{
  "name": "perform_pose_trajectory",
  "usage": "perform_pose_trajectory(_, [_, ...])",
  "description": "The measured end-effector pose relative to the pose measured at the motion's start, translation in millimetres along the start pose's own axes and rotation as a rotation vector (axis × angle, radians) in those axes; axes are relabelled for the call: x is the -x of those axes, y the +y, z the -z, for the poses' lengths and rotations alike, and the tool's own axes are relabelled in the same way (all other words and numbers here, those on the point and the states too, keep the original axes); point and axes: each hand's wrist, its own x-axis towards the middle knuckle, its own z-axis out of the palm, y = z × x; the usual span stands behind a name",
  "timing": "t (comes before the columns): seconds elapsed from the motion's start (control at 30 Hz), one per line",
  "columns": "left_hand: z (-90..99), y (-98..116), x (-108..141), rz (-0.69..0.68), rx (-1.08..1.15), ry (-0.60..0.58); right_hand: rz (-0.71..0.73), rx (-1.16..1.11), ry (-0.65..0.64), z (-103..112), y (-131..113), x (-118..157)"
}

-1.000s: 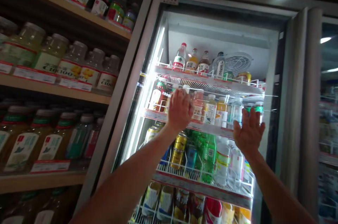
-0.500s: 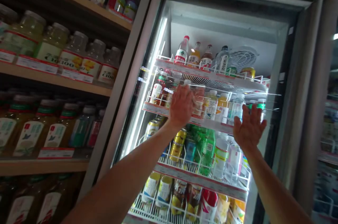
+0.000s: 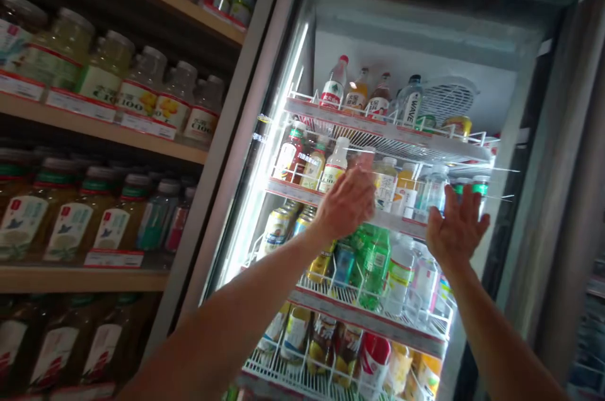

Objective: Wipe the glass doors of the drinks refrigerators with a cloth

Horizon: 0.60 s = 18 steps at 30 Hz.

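My left hand [image 3: 347, 202] is raised before the second shelf of a lit drinks fridge, its fingers blurred and close to a pinkish bottle [image 3: 365, 158]; whether they hold anything is hidden. A bottle with a white cap [image 3: 333, 166] stands just left of it. My right hand [image 3: 456, 224] is up at the right, fingers spread, with nothing in it, before the glass and the right end of the same shelf. An orange drink bottle [image 3: 405, 190] stands between the two hands. Below them is a green bottle [image 3: 377, 267].
Wooden shelves [image 3: 94, 112] with rows of juice bottles stand at the left. The fridge's metal frame [image 3: 231, 117] runs between them and the fridge. A fridge shelf edge [image 3: 368, 319] crosses below my hands, with cans [image 3: 295, 331] on the rack beneath.
My left hand has shifted right and down along the second shelf, uncovering the white-capped bottle. My right hand stays spread, slightly farther right and lower in view. The view has shifted a little.
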Motion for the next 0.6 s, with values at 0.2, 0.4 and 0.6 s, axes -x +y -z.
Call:
perform_pose_trajectory(0.2, [9.8, -27, 2, 0.285, -0.049, 0.043, -0.002, 0.005, -0.001, -1, 0, 0])
perform_pose_trajectory(0.4, [-2.2, 6, -2, 0.036, 0.024, 0.026, -0.003, -0.003, 0.006, 0, 0, 0])
perform_pose_trajectory(0.6, [14.0, -47, 4, 0.279, -0.013, 0.092, -0.001, -0.015, 0.008, -1, 0, 0])
